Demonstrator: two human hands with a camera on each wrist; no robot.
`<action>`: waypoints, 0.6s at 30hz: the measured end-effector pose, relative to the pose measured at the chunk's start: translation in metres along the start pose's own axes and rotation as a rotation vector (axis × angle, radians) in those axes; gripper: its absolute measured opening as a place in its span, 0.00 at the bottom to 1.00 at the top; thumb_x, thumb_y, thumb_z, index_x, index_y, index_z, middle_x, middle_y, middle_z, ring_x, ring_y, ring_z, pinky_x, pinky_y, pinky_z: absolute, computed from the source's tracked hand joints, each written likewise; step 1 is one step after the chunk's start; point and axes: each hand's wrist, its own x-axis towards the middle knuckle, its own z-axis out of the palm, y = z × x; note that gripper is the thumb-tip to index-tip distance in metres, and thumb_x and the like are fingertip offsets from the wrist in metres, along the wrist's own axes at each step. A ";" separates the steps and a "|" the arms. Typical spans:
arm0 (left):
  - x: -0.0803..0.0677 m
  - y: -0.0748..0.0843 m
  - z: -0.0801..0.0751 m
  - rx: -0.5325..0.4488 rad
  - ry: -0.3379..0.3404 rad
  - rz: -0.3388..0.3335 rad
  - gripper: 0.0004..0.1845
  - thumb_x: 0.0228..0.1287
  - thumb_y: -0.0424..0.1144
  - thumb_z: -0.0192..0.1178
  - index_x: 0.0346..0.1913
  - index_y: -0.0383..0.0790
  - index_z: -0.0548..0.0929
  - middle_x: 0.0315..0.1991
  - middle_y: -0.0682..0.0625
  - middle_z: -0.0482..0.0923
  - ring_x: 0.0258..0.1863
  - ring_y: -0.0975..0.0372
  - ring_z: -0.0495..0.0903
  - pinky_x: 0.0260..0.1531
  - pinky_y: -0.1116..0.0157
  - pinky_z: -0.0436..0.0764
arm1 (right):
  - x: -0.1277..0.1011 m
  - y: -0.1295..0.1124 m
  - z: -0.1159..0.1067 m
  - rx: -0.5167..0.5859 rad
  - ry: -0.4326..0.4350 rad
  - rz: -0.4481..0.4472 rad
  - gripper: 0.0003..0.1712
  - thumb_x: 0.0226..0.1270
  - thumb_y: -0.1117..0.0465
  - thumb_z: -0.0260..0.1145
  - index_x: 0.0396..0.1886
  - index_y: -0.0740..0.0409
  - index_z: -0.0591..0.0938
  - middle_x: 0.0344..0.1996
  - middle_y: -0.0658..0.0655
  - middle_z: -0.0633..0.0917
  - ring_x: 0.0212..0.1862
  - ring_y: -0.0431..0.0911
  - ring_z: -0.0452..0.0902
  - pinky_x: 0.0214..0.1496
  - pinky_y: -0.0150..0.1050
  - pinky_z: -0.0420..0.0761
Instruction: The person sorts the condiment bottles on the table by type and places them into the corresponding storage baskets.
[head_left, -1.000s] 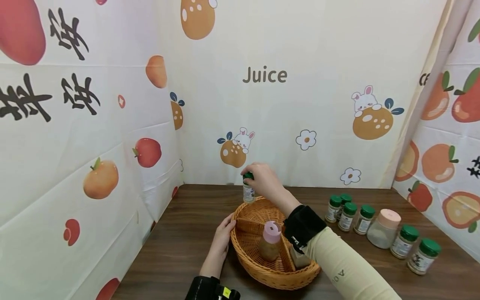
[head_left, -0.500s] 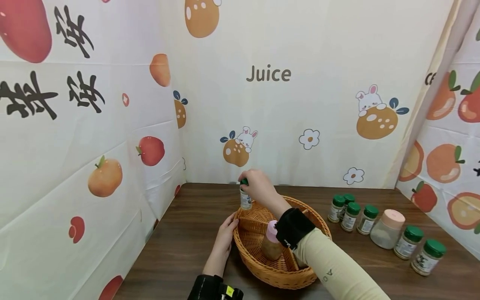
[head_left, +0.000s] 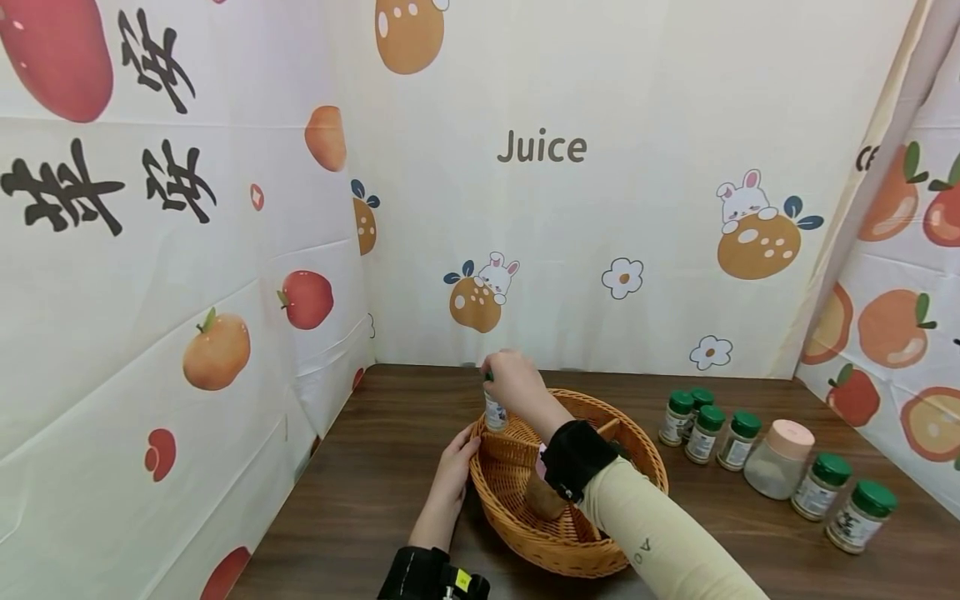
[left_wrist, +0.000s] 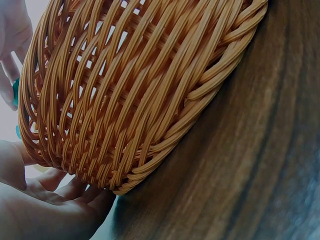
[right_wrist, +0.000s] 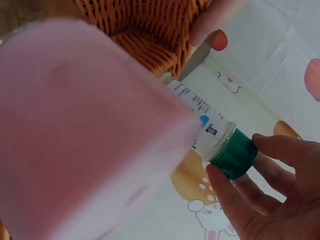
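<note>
My right hand (head_left: 519,387) pinches a small spice jar (head_left: 496,413) by its green lid (right_wrist: 235,155), thumb on one side and fingers on the other. The jar is upright at the far left part of the round wicker basket (head_left: 570,562), its lower end at about rim height. My left hand (head_left: 448,471) grips the basket's left rim, with fingers against the outer wall in the left wrist view. Inside the basket, a pink-capped bottle (head_left: 542,497) with brown contents stands partly behind my right wrist. That pink cap (right_wrist: 95,130) looms large and blurred in the right wrist view.
On the table to the right stand several green-lidded jars (head_left: 858,521) and a wider jar with a pale pink lid (head_left: 780,458). Wicker dividers (head_left: 510,450) split the basket inside. Printed cloth walls (head_left: 645,208) enclose the table's back and sides.
My right hand has lowered the spice jar from above the basket's far left rim to about rim height. The left hand keeps its grip on the rim. The head view has shifted slightly.
</note>
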 end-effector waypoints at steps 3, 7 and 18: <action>-0.001 0.000 0.000 0.000 0.003 -0.003 0.28 0.80 0.40 0.44 0.76 0.31 0.59 0.76 0.31 0.55 0.75 0.38 0.57 0.73 0.44 0.62 | 0.000 0.000 0.002 -0.021 -0.022 0.030 0.08 0.65 0.63 0.69 0.42 0.59 0.87 0.42 0.58 0.85 0.46 0.50 0.83 0.46 0.44 0.85; 0.000 0.001 0.001 0.000 0.012 -0.010 0.27 0.80 0.40 0.44 0.76 0.32 0.60 0.76 0.31 0.56 0.75 0.39 0.58 0.74 0.44 0.62 | 0.001 0.000 0.005 -0.034 -0.055 0.056 0.07 0.66 0.63 0.69 0.42 0.59 0.88 0.42 0.57 0.85 0.46 0.50 0.82 0.46 0.44 0.85; -0.001 0.002 0.001 0.015 0.016 -0.007 0.27 0.80 0.40 0.44 0.75 0.31 0.61 0.76 0.31 0.57 0.75 0.39 0.58 0.73 0.43 0.62 | 0.001 0.002 0.014 -0.046 -0.090 0.072 0.03 0.64 0.63 0.70 0.36 0.57 0.87 0.38 0.56 0.85 0.40 0.48 0.82 0.42 0.42 0.85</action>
